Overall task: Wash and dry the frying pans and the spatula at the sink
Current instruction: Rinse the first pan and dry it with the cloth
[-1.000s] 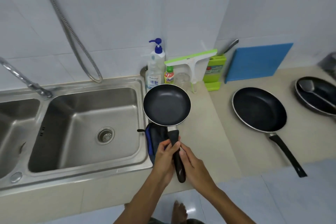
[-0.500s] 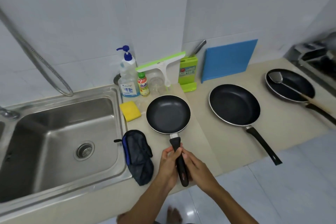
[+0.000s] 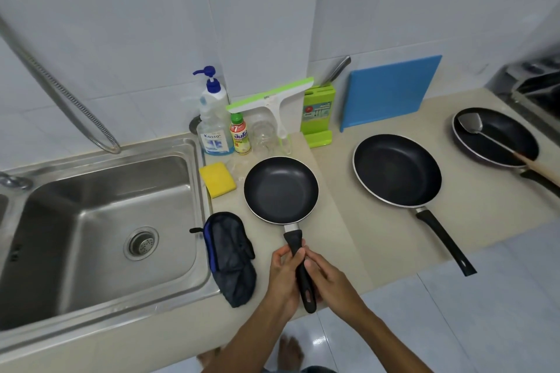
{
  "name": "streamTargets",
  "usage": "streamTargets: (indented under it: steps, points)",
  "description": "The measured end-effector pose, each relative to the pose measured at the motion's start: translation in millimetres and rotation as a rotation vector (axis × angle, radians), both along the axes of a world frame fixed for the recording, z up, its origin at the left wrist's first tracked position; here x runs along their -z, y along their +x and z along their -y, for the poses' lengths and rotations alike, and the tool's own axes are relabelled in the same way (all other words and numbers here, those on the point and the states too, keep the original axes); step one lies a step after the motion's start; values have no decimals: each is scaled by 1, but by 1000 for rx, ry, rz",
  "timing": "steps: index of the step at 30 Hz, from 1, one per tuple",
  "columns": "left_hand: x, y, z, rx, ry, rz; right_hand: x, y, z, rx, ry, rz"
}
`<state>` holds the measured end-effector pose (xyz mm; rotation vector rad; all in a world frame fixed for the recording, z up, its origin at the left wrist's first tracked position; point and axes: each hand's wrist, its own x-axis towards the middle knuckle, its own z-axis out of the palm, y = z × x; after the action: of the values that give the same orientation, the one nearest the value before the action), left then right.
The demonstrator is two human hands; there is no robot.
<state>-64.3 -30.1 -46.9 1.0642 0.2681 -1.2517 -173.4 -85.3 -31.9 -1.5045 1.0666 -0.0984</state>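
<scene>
small frying pan (image 3: 281, 189) | black handle between 2 hands | left hand (image 3: 283, 277), right hand (image 3: 331, 283) fingers curled round it (pan level)

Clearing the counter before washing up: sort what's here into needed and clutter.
Needed: small frying pan, large frying pan, far pan, spatula, sink, yellow sponge, soap bottle, dark cloth (maybe).
Clutter: squeegee, knife block, blue cutting board, drink bottle, glass jar.

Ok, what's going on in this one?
A person grips the handle of the small frying pan with both the left hand and right hand, holding it over the counter just right of the sink. A larger pan and a third pan holding the spatula sit further right. A yellow sponge and soap bottle stand by the sink.
</scene>
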Motion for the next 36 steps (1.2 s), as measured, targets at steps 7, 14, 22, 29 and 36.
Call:
streamTargets:
  steps: [7,14,22,29,36]
  points:
    - [0,-1,1,-33,-7,-59,7,-4,4,-20,-3,18]
    - [5,-1,2,-26,-15,-79,7,-8,8,-53,1,34]
    - [2,-1,3,-27,8,-62,14,-9,10,-84,-25,42]
    - [-1,-2,4,-28,26,-62,19,-10,9,-96,-57,18]
    - [-5,-3,4,-34,35,-81,19,-9,8,-97,-72,23]
